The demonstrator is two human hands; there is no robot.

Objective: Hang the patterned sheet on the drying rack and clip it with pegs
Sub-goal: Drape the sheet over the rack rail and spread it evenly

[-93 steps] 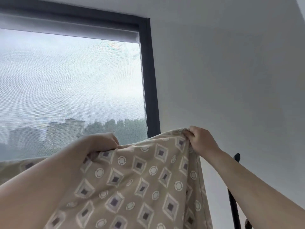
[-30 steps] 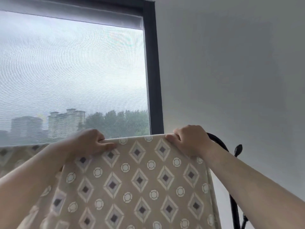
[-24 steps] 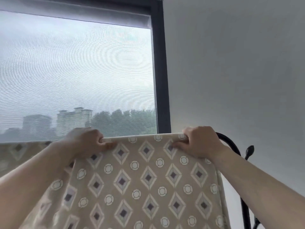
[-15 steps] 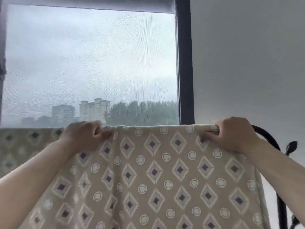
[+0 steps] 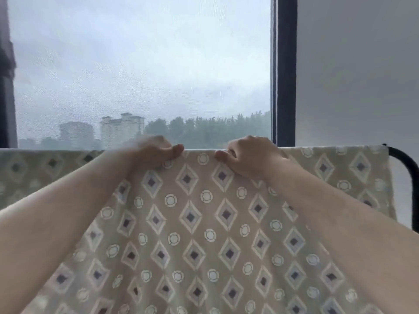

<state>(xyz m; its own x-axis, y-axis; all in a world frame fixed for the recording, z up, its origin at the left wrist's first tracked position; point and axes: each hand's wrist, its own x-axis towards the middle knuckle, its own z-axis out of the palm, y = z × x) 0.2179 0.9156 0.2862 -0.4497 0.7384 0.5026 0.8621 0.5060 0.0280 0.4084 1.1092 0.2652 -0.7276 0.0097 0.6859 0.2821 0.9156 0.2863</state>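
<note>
The beige sheet (image 5: 199, 223) with diamond and circle patterns hangs over the top bar of the drying rack, its upper fold running level across the view. My left hand (image 5: 156, 152) grips the fold left of centre, fingers curled over the top. My right hand (image 5: 247, 155) grips the same fold just right of centre, a short gap between the two. The rack's black curved tube (image 5: 405, 162) shows only at the right, past the sheet's side edge. No pegs are in view.
A large window (image 5: 140, 71) with a dark frame post (image 5: 285, 71) lies straight behind the rack. A plain grey wall (image 5: 358, 71) fills the right side. A dark curtain or frame edge (image 5: 6, 87) borders the far left.
The view has shifted left along the rack. Both hands have slid left along the top fold and come closer together. The sheet's right edge now lies far from my right hand.
</note>
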